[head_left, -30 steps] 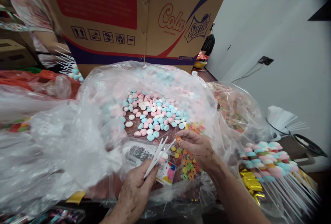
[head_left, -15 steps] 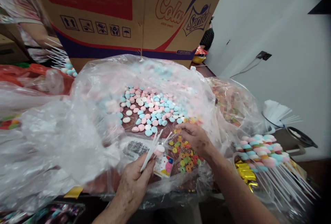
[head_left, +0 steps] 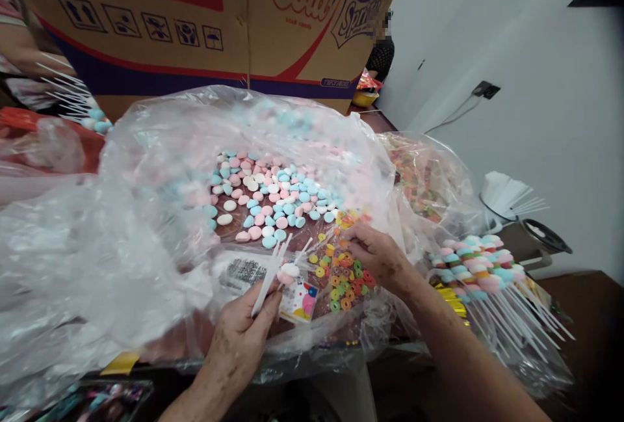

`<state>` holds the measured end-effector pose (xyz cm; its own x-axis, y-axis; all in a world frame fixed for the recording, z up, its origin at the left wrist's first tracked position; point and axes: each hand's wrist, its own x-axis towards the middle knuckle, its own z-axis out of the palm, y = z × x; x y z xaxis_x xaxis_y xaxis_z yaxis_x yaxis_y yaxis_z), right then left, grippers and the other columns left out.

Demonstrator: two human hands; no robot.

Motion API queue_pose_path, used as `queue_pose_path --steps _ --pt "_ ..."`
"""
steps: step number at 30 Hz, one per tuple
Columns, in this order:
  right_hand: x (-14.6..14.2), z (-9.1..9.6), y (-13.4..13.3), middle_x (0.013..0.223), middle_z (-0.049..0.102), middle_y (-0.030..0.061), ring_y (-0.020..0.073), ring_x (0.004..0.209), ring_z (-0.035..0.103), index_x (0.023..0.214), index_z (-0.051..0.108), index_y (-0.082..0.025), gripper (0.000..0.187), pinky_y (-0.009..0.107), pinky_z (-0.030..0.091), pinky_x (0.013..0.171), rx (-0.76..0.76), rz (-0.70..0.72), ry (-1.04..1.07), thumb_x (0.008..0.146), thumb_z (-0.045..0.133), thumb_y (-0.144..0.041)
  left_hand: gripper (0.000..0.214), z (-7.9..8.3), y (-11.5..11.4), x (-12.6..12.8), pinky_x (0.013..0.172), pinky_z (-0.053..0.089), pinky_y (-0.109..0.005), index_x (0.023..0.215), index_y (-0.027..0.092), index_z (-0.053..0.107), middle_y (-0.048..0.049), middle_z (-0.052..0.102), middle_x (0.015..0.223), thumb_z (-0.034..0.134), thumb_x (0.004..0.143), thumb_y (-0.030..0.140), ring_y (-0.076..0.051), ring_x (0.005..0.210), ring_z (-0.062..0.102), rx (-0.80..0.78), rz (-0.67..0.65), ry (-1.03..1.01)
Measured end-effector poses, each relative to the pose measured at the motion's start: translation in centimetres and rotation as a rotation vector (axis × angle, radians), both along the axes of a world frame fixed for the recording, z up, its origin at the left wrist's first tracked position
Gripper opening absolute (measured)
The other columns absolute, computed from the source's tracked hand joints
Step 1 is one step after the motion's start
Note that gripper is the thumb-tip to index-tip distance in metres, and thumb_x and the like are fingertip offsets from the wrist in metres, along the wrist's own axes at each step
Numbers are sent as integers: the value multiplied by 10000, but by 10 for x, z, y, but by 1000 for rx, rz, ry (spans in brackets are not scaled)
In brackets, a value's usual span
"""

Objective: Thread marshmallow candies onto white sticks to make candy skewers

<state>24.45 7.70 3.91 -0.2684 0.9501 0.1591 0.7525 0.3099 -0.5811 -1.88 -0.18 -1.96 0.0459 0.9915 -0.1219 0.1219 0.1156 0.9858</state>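
My left hand (head_left: 241, 334) is closed around a small bunch of white sticks (head_left: 273, 272), one of them carrying pink and white candies near its tip. My right hand (head_left: 377, 254) reaches into the open clear plastic bag (head_left: 146, 233), fingers pinched at a small ring candy among the coloured ring candies (head_left: 344, 276). Beyond them lies a heap of pink, blue and white round candies (head_left: 266, 197).
A large cardboard box (head_left: 219, 12) stands behind the bag. To the right, finished candy skewers (head_left: 480, 266) lie in a clear container, with spare white sticks (head_left: 509, 194) behind. Another bag of coloured candies (head_left: 424, 181) sits at right. A person's arm shows far left.
The view has drifted down and left across the bag. My right hand has stayed at the ring candies, picking among them; my left hand keeps holding the sticks.
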Motion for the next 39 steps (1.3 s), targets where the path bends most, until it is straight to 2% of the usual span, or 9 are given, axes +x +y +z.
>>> queue_pose_path --steps 3,9,12,16,18,25,30,35,39 --pt "2 -5 -1 758 599 -7 145 709 551 842 613 -192 100 255 396 664 22 -17 -20 854 513 -193 267 1 -1 1 411 335 -174 956 186 730 42 575 590 607 872 408 -109 478 420 8 28 -23" --pt "4 -3 -1 795 607 0 154 757 570 900 603 -202 153 254 414 706 61 -21 -62 886 455 -165 267 11 -1 2 379 322 -179 909 172 734 43 561 545 598 859 396 -107 433 410 12 21 28" --pt "6 -2 -3 841 602 24 168 785 572 907 614 -202 189 261 408 705 54 -43 -239 910 429 -162 262 12 0 2 395 327 -179 861 173 726 44 562 553 600 857 402 -106 447 419 25 39 32" --pt "7 -3 -4 850 593 57 186 778 560 806 624 -188 208 270 388 667 -49 -26 -562 910 448 -150 279 9 -1 0 415 324 -179 723 173 688 49 521 531 610 861 402 -103 470 411 21 35 39" --pt "4 -1 -3 867 605 65 198 830 569 814 635 -186 204 274 395 697 -80 -10 -632 903 460 -132 291 8 -1 -1 412 325 -176 684 176 660 53 499 514 620 858 405 -102 466 401 20 24 37" --pt "-19 5 10 971 637 67 207 931 574 1011 640 -200 225 280 409 788 -43 35 -652 926 447 -122 289 0 -2 -1 354 301 -160 904 165 727 33 595 591 646 843 435 -83 425 385 -6 49 -20" --pt "-27 -1 22 996 645 94 219 960 562 957 647 -172 192 284 398 803 -39 75 -694 880 499 -76 339 -2 -1 -2 376 341 -172 957 153 755 31 587 557 644 839 451 -102 436 436 -2 43 14" --pt "-21 2 26 859 628 54 176 776 544 874 618 -156 151 266 377 687 -81 -5 -466 878 481 -93 329 4 0 0 359 347 -185 932 172 778 24 621 524 647 830 456 -120 408 468 23 60 15" --pt "-27 6 32 913 641 47 174 885 566 976 670 -170 229 267 388 783 -48 84 -301 898 467 -97 350 9 -1 2 369 380 -190 952 175 790 10 651 522 663 819 472 -142 432 526 16 90 40"
